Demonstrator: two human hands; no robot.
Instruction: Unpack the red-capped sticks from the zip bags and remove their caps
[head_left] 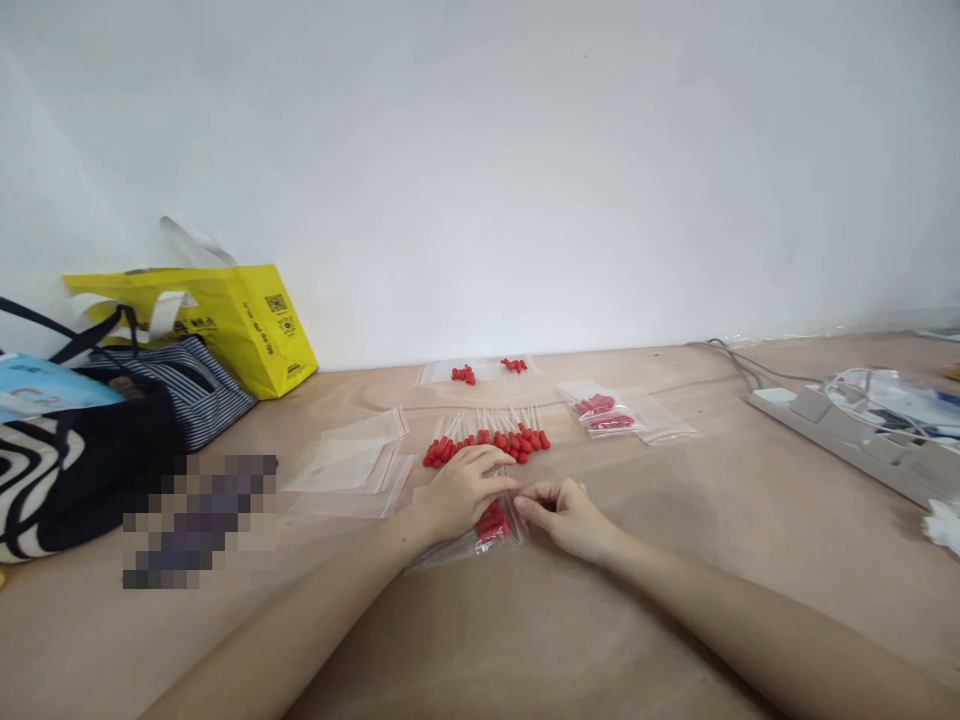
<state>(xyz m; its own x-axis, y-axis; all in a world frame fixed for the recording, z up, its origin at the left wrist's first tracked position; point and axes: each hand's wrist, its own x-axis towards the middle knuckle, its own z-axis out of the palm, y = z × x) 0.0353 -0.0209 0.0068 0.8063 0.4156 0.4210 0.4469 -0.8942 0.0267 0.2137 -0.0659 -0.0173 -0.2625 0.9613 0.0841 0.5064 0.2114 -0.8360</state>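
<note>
Both hands work at the edge of a clear bag with red pieces inside.
The clear bag lies under the left hand and just left of the right hand, whose fingers look pinched together on its edge; whether the left fingers clamp or merely press, I cannot tell. Holding the film flat and pinching evenly should serve best, clear of the red-tipped sticks just beyond the left fingers.

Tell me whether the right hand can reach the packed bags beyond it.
Likely yes: the packed bags lie beyond the right hand, and only tabletop shows between, though it would probably have to leave the edge of the near bag first.
</note>
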